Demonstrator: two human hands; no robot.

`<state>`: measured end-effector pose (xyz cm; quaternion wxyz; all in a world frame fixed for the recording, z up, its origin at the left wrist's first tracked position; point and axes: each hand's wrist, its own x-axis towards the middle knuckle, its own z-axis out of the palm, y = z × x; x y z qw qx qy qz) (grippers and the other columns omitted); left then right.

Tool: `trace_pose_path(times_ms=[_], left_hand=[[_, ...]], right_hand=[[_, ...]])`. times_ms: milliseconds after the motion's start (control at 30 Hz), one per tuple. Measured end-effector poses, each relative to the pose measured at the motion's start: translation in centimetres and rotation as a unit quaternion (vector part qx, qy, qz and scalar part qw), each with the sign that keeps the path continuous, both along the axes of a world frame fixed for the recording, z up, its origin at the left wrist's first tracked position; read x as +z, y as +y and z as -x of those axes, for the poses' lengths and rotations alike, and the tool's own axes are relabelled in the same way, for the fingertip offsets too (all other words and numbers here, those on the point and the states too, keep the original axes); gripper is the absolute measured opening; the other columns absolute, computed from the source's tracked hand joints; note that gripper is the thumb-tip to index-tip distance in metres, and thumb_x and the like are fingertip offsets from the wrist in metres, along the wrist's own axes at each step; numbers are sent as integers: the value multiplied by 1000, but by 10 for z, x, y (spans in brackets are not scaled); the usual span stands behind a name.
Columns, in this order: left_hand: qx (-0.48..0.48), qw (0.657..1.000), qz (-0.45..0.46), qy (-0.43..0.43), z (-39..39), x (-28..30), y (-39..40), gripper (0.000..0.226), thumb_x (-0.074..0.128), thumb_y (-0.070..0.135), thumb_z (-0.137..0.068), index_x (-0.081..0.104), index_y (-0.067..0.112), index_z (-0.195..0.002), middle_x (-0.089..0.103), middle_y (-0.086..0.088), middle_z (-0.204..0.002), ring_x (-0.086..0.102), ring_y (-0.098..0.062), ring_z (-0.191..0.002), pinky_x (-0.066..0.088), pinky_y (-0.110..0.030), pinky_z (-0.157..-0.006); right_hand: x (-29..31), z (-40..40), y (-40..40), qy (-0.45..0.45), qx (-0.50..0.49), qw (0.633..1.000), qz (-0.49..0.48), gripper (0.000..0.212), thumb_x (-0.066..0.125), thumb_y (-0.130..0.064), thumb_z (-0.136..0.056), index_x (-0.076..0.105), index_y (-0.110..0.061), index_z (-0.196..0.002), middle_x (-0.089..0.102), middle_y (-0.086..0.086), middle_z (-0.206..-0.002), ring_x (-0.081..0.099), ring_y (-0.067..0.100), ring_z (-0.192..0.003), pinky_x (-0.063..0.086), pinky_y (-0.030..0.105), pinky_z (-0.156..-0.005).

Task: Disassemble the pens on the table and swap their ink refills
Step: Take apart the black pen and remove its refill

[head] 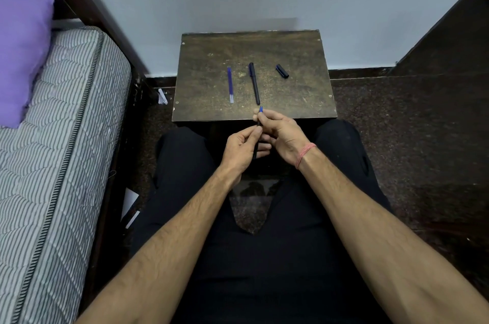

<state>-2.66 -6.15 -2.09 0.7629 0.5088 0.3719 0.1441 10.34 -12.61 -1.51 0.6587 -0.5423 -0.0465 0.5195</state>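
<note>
On the small dark wooden table (291, 101) lie a loose blue ink refill (230, 84), a capped black pen (254, 83) and a separate black cap (282, 71). Just in front of the table's near edge, above my lap, both hands hold a second dark pen barrel (255, 149). My left hand (242, 150) grips the barrel's lower part. My right hand (277, 130) pinches its upper end, where a blue tip (261, 109) sticks out past my fingers. Most of this pen is hidden by my fingers.
A bed with a striped mattress (58, 154) and a purple pillow (21, 53) stands to the left. A dark cabinet side (449, 32) rises at the right. The wall runs behind the table. Papers (131, 207) lie on the floor by the bed.
</note>
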Motion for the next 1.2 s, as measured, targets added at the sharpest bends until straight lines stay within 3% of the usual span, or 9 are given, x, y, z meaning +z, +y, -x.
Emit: trace_pose_path(times_ms=[67,167,267,367,500,633,867,1067,1200], left_hand=[[12,1000,3,3,0,0,2,30,58,20,-117,76,3,-134,77,-3,-92,76,-7,-74,69,-25,-76],[15,1000,5,4,1,0,3,30,60,24,-116,78,6,-133,78,-5,-96,77,-9,-78,68,-26,-76],[7,1000,-4,5,1,-1,2,31,59,24,-117,77,6,-136,78,-10,-100,78,-8,-78,67,-24,-74],[4,1000,-5,8,-1,-2,2,31,59,22,-117,76,4,-137,79,-7,-99,77,-8,-77,67,-24,-75],[-1,1000,-6,15,-1,-2,2,29,60,21,-116,77,3,-130,78,1,-90,76,-6,-74,68,-25,-74],[-29,999,-12,27,-2,-1,-3,27,57,19,-118,75,1,-127,76,1,-91,74,-5,-72,66,-26,-74],[-56,996,-53,41,-1,6,3,28,51,16,-118,71,25,-136,62,4,-83,63,-5,-74,65,-32,-73],[-2,998,-50,50,-6,8,3,19,51,17,-117,71,19,-120,59,4,-80,57,-6,-61,57,-31,-63],[15,997,-56,49,-3,7,5,18,56,26,-117,72,18,-115,63,5,-80,58,-5,-61,56,-26,-61]], right_hand=[[3,1,1,-2,15,1000,-11,26,69,-17,-106,77,-15,-131,79,-3,-110,65,3,-74,53,20,-69],[5,3,1,-3,-2,1000,-5,36,84,-14,-95,74,-20,-129,76,-1,-117,70,7,-84,57,23,-72],[2,3,-1,-2,-17,1000,14,31,88,-9,-89,71,-15,-115,75,-2,-93,69,9,-74,58,23,-66],[2,1,0,1,-3,1000,18,9,77,-13,-100,75,-16,-108,75,-2,-89,59,10,-71,55,20,-64],[9,-3,2,-4,-9,1000,-4,25,56,-17,-113,79,-20,-123,81,-7,-113,62,4,-76,54,20,-67],[12,-13,1,26,-63,997,-34,22,56,-20,-113,75,-21,-123,78,-6,-112,61,7,-86,54,30,-86],[14,-29,-6,54,-130,987,-75,10,71,-17,-106,72,-16,-116,79,0,-106,73,11,-88,63,30,-91],[5,-35,-6,-173,-145,974,9,22,76,-2,-100,77,-7,-121,81,10,-113,78,17,-96,65,33,-93],[1,-52,-4,-333,-135,928,102,24,80,-5,-95,85,-25,-106,84,-7,-105,79,6,-101,62,26,-96]])
